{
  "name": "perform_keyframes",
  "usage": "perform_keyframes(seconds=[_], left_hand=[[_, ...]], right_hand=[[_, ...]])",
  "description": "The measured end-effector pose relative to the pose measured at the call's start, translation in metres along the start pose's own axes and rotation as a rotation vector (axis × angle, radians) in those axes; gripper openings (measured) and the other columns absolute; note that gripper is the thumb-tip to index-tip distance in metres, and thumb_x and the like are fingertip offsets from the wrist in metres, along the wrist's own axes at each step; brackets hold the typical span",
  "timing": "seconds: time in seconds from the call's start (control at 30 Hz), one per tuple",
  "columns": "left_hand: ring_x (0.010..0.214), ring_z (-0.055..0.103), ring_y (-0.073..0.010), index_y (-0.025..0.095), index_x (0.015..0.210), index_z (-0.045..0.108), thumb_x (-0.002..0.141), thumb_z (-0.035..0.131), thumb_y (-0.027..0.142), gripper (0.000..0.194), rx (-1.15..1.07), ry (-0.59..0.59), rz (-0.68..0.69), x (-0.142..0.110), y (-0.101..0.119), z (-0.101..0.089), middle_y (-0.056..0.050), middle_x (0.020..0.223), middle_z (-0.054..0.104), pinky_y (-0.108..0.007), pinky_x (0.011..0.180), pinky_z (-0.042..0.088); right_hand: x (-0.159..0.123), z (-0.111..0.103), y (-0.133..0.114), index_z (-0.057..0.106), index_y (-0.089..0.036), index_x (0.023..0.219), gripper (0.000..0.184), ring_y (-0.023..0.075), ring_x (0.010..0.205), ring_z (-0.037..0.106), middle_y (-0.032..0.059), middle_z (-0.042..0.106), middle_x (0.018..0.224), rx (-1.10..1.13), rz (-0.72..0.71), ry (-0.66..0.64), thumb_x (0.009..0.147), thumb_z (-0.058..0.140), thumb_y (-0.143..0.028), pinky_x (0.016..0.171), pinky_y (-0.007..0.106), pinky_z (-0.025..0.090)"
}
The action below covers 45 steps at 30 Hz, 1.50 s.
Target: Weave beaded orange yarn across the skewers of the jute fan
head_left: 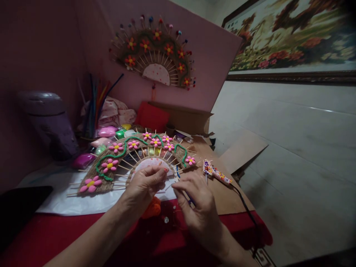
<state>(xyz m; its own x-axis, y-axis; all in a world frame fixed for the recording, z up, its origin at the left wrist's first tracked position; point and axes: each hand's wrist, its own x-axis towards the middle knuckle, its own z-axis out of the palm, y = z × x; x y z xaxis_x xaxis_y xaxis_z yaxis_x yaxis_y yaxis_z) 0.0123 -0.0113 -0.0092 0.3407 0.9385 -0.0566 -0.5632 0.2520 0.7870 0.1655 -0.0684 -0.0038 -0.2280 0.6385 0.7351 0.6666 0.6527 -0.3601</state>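
A fan-shaped craft piece [133, 159] of jute, wooden sticks, pink flowers and a green pipe-cleaner vine lies on white paper [63, 193]. My left hand [146, 183] rests at its pale centre with fingers pinched together on something too small to name. My right hand [194, 202] is just right of it, fingers curled in a pinch near a blue strand [190, 200] by the fan's lower edge. An orange pom-pom [152, 208] sits under my left wrist.
A finished matching fan [155, 55] hangs on the pink board. A glue gun [217, 173] with a black cord lies on cardboard to the right. Coloured clay packs [107, 131], pipe cleaners [96, 100] and a purple container [50, 122] stand at the back left.
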Motion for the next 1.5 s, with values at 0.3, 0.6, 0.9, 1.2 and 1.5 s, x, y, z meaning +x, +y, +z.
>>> perform_keyframes(seconds=[0.3,0.6,0.9,1.2,1.5], left_hand=[[0.062,0.053,-0.0094,0.013,0.066,0.069,0.051,0.088,0.028,0.028,-0.098,0.027,-0.096,-0.001,0.001,0.000,0.000,0.065,0.061,-0.022,0.063,0.045],[0.061,0.052,-0.0104,0.013,0.066,0.070,0.056,0.085,0.032,0.026,-0.013,-0.032,-0.064,-0.001,-0.002,-0.001,-0.002,0.066,0.061,-0.023,0.061,0.043],[0.052,0.045,-0.0077,0.013,0.060,0.068,0.050,0.087,0.031,0.027,0.007,-0.019,-0.052,-0.002,-0.001,0.003,0.001,0.055,0.053,-0.022,0.055,0.040],[0.055,0.044,-0.0088,0.013,0.055,0.062,0.055,0.084,0.032,0.029,0.028,-0.029,-0.053,-0.003,0.000,0.004,0.000,0.058,0.053,-0.021,0.054,0.038],[0.053,0.043,-0.0087,0.013,0.056,0.063,0.057,0.083,0.033,0.028,0.041,-0.042,-0.043,-0.003,0.000,0.004,0.001,0.056,0.051,-0.021,0.052,0.037]], right_hand=[[0.004,0.018,-0.007,0.064,-0.021,0.103,0.023,0.0197,0.083,0.055,0.0058,0.060,0.088,0.068,0.011,0.137,0.086,0.052,-0.010,0.073,0.037,0.046],[0.005,0.021,-0.009,0.061,-0.019,0.099,0.020,0.0187,0.078,0.056,0.0049,0.060,0.083,0.068,0.009,0.212,0.085,0.052,-0.008,0.071,0.035,0.045],[0.013,0.024,-0.007,0.058,-0.018,0.092,0.009,0.0205,0.091,0.056,0.0068,0.060,0.093,-0.019,0.084,0.282,0.084,0.058,-0.016,0.081,0.038,0.046],[0.012,0.021,0.005,0.056,-0.017,0.083,0.007,0.0160,0.075,0.056,0.0023,0.059,0.079,0.059,0.241,0.333,0.089,0.051,-0.019,0.070,0.030,0.044],[0.001,0.016,-0.006,0.056,-0.021,0.092,0.011,0.0196,0.092,0.055,0.0048,0.056,0.095,0.110,0.104,0.351,0.086,0.051,-0.012,0.082,0.037,0.045]])
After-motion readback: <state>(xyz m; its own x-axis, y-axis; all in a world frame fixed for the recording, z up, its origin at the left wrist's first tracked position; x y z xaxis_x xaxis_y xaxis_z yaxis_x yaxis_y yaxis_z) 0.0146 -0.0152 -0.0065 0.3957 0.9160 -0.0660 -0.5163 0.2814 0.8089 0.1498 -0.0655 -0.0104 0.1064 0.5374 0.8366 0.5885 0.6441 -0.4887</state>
